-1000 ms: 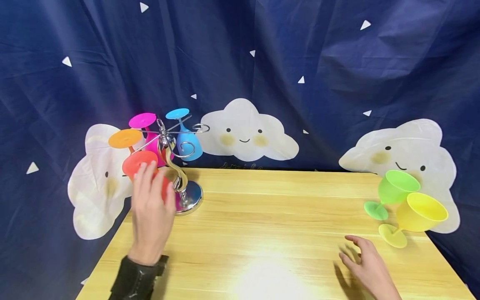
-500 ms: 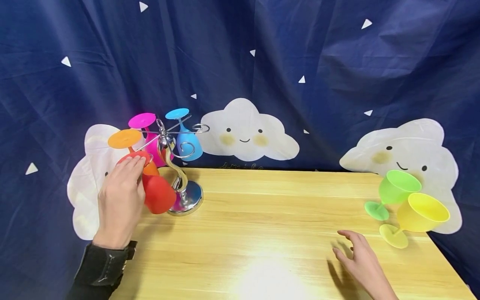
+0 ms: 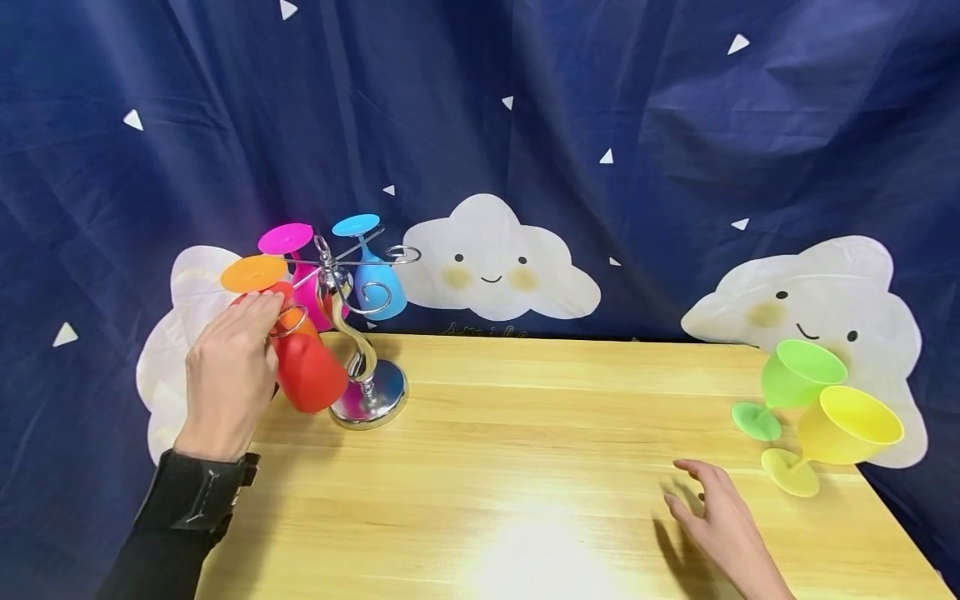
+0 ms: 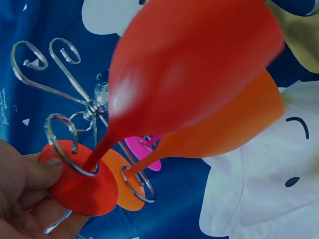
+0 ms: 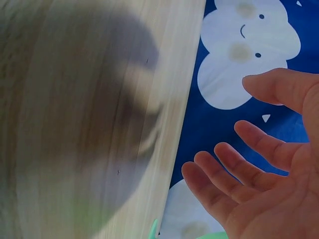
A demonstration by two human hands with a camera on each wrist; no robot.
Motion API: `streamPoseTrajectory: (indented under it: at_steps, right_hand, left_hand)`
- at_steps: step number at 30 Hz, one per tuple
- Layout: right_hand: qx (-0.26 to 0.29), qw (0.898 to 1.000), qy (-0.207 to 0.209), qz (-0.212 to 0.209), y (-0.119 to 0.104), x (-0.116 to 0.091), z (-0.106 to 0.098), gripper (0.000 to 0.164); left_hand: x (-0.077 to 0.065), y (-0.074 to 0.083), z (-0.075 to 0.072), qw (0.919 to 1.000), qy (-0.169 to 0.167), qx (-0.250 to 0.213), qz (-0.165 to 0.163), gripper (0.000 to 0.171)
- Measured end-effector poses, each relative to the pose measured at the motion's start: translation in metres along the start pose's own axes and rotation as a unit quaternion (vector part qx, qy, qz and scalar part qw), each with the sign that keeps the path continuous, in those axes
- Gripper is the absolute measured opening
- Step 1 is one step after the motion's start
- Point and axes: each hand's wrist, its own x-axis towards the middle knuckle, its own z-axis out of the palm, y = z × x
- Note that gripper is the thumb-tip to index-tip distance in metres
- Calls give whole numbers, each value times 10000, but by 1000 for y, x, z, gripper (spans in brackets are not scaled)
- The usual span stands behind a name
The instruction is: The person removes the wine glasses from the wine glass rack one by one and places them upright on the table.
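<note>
My left hand (image 3: 228,375) pinches the round foot of a red goblet (image 3: 310,375), which hangs bowl-down and tilted at the rack's near left side. In the left wrist view the thumb (image 4: 45,174) lies on the foot, and the red stem (image 4: 102,149) passes through a wire loop. The chrome goblet rack (image 3: 369,396) also bears an upside-down orange goblet (image 3: 255,273), a magenta goblet (image 3: 287,239) and a blue goblet (image 3: 380,287). Over the table's right part my right hand (image 3: 723,525) holds nothing, its fingers loosely bent and apart.
A green goblet (image 3: 798,375) and a yellow goblet (image 3: 847,425) stand close together near the table's right edge. Behind the wooden table (image 3: 525,417) hangs a dark blue curtain (image 3: 480,108) with cloud prints. Curled wire hooks (image 3: 401,254) of the rack point rightward.
My left hand first moved left and down from the red goblet's bowl side to its foot, then slightly up with it. The right hand shifted slightly left, then stayed nearly still.
</note>
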Motion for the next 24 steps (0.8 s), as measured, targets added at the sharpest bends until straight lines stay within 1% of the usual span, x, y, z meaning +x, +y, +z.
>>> streamPoseTrajectory:
  at_steps: [3, 7, 13, 17, 24]
  right_hand:
    - [-12, 10000, 1, -35, 0, 0, 0, 48]
    - [-24, 10000, -80, -10, -1, 0, 1, 48]
    - [-18, 9999, -108, 87, -2, 0, 1, 48]
    - [6, 9999, -84, 95, -3, 0, 1, 48]
    - [0, 10000, -36, 70, -4, 0, 0, 47]
  left_hand:
    - [5, 0, 6, 10000, -30, 1, 14, 43]
    - [11, 6, 12, 9999, -121, -25, 14, 44]
    - [12, 21, 16, 9994, -348, -68, 62, 57]
    - [10, 30, 16, 9992, -295, -220, 131, 58]
    - [3, 44, 13, 9990, -75, -405, 197, 50]
